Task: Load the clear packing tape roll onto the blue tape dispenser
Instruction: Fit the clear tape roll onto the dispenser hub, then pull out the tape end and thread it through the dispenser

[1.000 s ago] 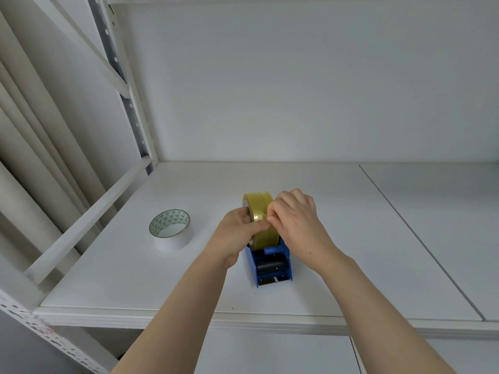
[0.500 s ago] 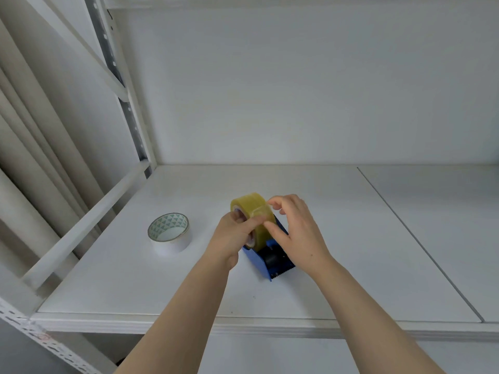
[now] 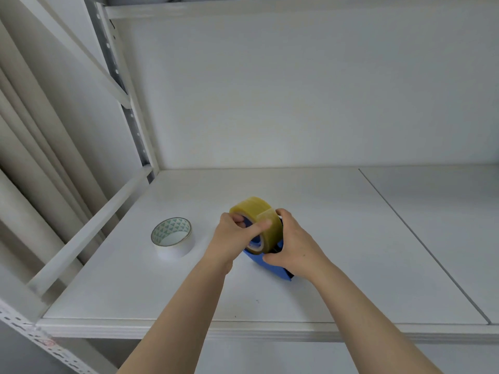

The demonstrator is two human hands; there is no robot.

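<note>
so the yellowish clear tape roll (image 3: 255, 211) is standing on edge in the blue dispenser (image 3: 256, 259), roughly mid shelf (image 3: 337, 279) and a bit toward the front. the open side of the roll faces left and toward the camera, and a bit of blue shows through the middle hole, so it looks like it's on the hub, but i can't tell if it's pushed all the way on. left hand (image 3: 229, 241) is gripping the roll: thumb laid across the outer band of tape, fingers (image 3: 239, 219) curled in at the hole on the near side. right hand (image 3: 295, 245) is wrapped around the dispenser from the right, thumb pressed against the blue side plate down low, the other fingers curled over the far side just behind the roll, so that one's closed on the dispenser. the front end of the dispenser pokes out under the right wrist and rests on the shelf; the cutter teeth are hidden from here. off to the left, well apart from all this, a second roll of white tape (image 3: 172, 240) lies flat with a green triangle pattern inside its core. the shelf is white, with a thin seam (image 3: 421, 242) running diagonally on the right side. a metal post (image 3: 135, 125) with holes goes up at the back left corner, beige curtain (image 3: 32, 157) hangs beyond it, and a plain white wall (image 3: 297, 90) sits behind.
</note>
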